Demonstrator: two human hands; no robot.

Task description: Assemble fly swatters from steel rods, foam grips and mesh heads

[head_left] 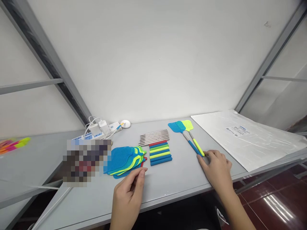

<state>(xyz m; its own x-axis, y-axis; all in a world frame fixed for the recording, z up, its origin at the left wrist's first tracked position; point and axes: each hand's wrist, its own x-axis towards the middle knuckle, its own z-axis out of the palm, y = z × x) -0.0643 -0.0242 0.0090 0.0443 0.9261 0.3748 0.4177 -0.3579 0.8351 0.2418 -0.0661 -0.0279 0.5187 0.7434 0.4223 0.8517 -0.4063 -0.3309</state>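
Left hand (128, 191) pinched thumb to forefinger, visibly holding nothing; right hand (217, 168) half-curled, touching ends of two swatters (193, 146), grip unclear.

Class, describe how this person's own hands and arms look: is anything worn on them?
The left hand and right hand are both bare: no gloves, and no rings, watch or bracelet can be seen. The right forearm shows no sleeve as far as the view reaches. Little of the left arm shows. No markings can be made out.
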